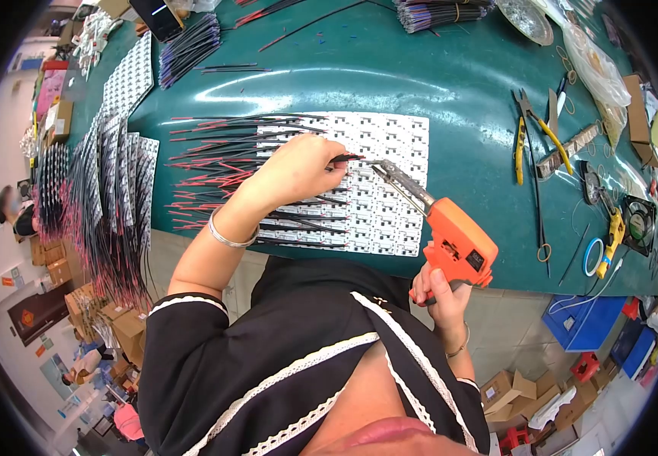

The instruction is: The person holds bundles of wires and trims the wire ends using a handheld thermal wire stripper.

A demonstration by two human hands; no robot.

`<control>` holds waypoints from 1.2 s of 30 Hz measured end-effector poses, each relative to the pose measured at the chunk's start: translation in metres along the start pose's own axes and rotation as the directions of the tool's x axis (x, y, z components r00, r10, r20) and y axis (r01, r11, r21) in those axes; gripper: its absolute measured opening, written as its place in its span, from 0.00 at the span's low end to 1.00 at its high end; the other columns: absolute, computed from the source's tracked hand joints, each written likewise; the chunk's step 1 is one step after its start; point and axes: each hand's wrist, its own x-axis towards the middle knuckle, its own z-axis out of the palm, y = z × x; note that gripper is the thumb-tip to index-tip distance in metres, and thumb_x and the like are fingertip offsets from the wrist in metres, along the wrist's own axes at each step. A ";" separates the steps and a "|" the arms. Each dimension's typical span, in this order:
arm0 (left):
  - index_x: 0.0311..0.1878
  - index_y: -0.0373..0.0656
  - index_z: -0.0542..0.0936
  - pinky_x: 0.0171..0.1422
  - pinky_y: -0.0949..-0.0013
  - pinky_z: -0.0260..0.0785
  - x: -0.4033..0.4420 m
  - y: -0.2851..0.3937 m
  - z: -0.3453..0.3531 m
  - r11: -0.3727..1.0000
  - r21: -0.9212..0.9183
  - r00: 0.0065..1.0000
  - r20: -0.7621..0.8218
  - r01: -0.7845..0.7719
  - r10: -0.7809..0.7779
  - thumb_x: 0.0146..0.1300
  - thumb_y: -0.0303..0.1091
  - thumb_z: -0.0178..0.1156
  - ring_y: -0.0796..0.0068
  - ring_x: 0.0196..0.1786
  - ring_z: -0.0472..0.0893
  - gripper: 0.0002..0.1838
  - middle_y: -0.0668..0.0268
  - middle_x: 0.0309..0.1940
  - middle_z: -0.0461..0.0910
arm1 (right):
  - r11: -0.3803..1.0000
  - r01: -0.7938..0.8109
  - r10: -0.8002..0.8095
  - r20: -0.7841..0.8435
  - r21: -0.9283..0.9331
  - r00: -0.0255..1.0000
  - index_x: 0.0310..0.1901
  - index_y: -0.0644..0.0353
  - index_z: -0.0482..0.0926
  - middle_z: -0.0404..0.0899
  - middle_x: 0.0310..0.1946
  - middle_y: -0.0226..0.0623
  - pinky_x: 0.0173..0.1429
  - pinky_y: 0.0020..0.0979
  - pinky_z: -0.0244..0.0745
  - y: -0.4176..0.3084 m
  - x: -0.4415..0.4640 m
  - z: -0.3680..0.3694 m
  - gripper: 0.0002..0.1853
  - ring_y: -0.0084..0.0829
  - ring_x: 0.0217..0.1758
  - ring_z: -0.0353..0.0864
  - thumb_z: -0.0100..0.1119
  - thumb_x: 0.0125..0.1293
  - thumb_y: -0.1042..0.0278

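Note:
My right hand (443, 295) is wrapped round the grip of an orange soldering gun (459, 235). The gun's metal tip points up and left, close to the wire ends at my left hand. Fingers of my left hand (306, 166) pinch thin black wires (348, 158) over a white circuit board panel (390, 190). The panel lies flat and carries rows of small parts. More black wires with red ends (199, 182) stretch out to the left from the panel. How many wires I pinch is hidden by my fingers.
Stacked panels with hanging wires (116, 190) sit at the table's left edge. Wire bundles (190, 49) lie at the back. Yellow-handled pliers (526, 129), a small fan (638, 224) and a plastic bag (591, 64) are on the right. Other people are in the background at left.

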 end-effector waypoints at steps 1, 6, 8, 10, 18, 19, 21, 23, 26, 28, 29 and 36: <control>0.31 0.34 0.77 0.32 0.60 0.67 -0.001 -0.001 0.000 1.000 -0.024 1.000 -0.010 -0.015 0.014 0.53 0.31 0.58 0.52 0.26 0.76 0.08 0.50 0.21 0.75 | 1.000 0.005 -0.005 -0.002 0.022 1.000 0.47 0.70 0.68 0.68 0.16 0.31 0.20 0.22 0.67 -0.002 0.001 0.001 0.16 0.19 0.15 0.68 0.54 0.64 0.66; 0.39 0.33 0.76 0.36 0.64 0.67 -0.014 -0.009 0.001 0.951 -0.309 0.995 -0.095 0.000 -0.030 0.54 0.29 0.59 0.59 0.33 0.78 0.11 0.53 0.30 0.78 | 0.998 0.056 -0.057 0.056 0.015 0.997 0.59 0.69 0.58 0.67 0.22 0.34 0.23 0.26 0.68 -0.003 0.008 -0.001 0.30 0.23 0.17 0.68 0.55 0.63 0.58; 0.40 0.33 0.74 0.37 0.65 0.67 -0.019 -0.011 0.000 0.971 -0.240 0.992 -0.120 0.000 -0.030 0.56 0.27 0.58 0.61 0.35 0.78 0.10 0.55 0.31 0.77 | 0.996 0.091 -0.092 0.024 0.021 0.995 0.60 0.68 0.56 0.67 0.23 0.34 0.24 0.26 0.69 0.000 0.009 0.001 0.33 0.24 0.18 0.69 0.56 0.62 0.55; 0.40 0.33 0.74 0.38 0.64 0.67 -0.022 -0.008 -0.004 0.991 -0.134 0.988 -0.152 0.001 -0.022 0.57 0.27 0.57 0.60 0.34 0.78 0.09 0.55 0.31 0.77 | 0.991 0.132 -0.131 -0.020 0.003 0.991 0.61 0.68 0.55 0.67 0.24 0.35 0.25 0.26 0.71 0.004 0.010 0.003 0.35 0.24 0.19 0.70 0.56 0.62 0.51; 0.41 0.33 0.73 0.42 0.66 0.68 -0.019 -0.001 -0.002 0.979 -0.205 0.977 -0.207 0.016 -0.060 0.56 0.29 0.61 0.60 0.36 0.78 0.12 0.56 0.33 0.77 | 0.989 0.120 -0.124 0.038 0.090 0.992 0.55 0.69 0.65 0.69 0.22 0.34 0.20 0.23 0.66 0.001 0.012 0.000 0.27 0.23 0.17 0.69 0.53 0.65 0.54; 0.41 0.33 0.73 0.42 0.67 0.68 -0.020 -0.003 -0.001 0.974 -0.227 0.980 -0.194 -0.001 -0.044 0.55 0.29 0.62 0.60 0.37 0.78 0.13 0.56 0.33 0.77 | 0.986 0.129 -0.133 0.031 0.101 0.991 0.54 0.69 0.65 0.68 0.21 0.33 0.19 0.23 0.65 0.001 0.012 0.000 0.27 0.22 0.16 0.68 0.53 0.65 0.54; 0.41 0.34 0.73 0.44 0.68 0.69 -0.020 -0.004 -0.001 0.971 -0.238 0.985 -0.164 0.016 -0.057 0.53 0.29 0.63 0.60 0.38 0.78 0.14 0.57 0.33 0.77 | 0.984 0.139 -0.142 0.021 0.109 0.990 0.54 0.70 0.65 0.67 0.21 0.33 0.19 0.23 0.65 0.001 0.013 0.001 0.26 0.22 0.16 0.68 0.53 0.65 0.54; 0.40 0.33 0.74 0.45 0.68 0.69 -0.020 -0.006 -0.001 0.976 -0.220 0.988 -0.150 0.007 -0.041 0.52 0.28 0.64 0.60 0.38 0.78 0.15 0.57 0.33 0.77 | 0.983 0.145 -0.147 0.015 0.113 0.989 0.54 0.70 0.65 0.67 0.20 0.33 0.19 0.23 0.65 0.000 0.013 0.001 0.26 0.22 0.16 0.67 0.53 0.65 0.54; 0.40 0.33 0.74 0.44 0.69 0.69 -0.020 -0.012 0.000 0.986 -0.160 0.988 -0.152 -0.036 0.012 0.51 0.28 0.64 0.61 0.37 0.77 0.14 0.57 0.33 0.77 | 0.988 0.125 -0.127 0.019 0.093 0.992 0.56 0.69 0.62 0.66 0.19 0.32 0.20 0.23 0.64 0.000 0.013 0.001 0.29 0.22 0.15 0.67 0.53 0.65 0.53; 0.39 0.33 0.74 0.43 0.69 0.69 -0.020 -0.013 0.000 0.989 -0.136 0.987 -0.158 -0.056 0.034 0.50 0.27 0.64 0.61 0.36 0.77 0.14 0.57 0.32 0.76 | 0.995 0.083 -0.084 0.025 0.053 0.996 0.61 0.67 0.55 0.62 0.18 0.30 0.21 0.22 0.63 0.000 0.013 -0.001 0.35 0.21 0.15 0.65 0.53 0.64 0.48; 0.39 0.33 0.74 0.41 0.69 0.68 -0.019 -0.012 -0.002 0.991 -0.132 0.986 -0.169 -0.030 0.007 0.50 0.27 0.64 0.62 0.34 0.76 0.14 0.57 0.31 0.76 | 0.995 0.085 -0.086 0.028 0.056 0.996 0.61 0.67 0.55 0.63 0.18 0.30 0.21 0.22 0.63 0.000 0.013 -0.001 0.35 0.21 0.15 0.65 0.53 0.64 0.48; 0.32 0.33 0.75 0.29 0.73 0.60 -0.014 -0.002 -0.009 0.978 -0.194 0.939 -0.315 0.082 -0.141 0.49 0.27 0.65 0.78 0.23 0.65 0.10 0.64 0.21 0.71 | 0.995 0.082 -0.084 0.034 0.051 0.996 0.61 0.67 0.55 0.63 0.18 0.30 0.21 0.22 0.63 0.001 0.013 0.000 0.36 0.21 0.15 0.65 0.53 0.63 0.48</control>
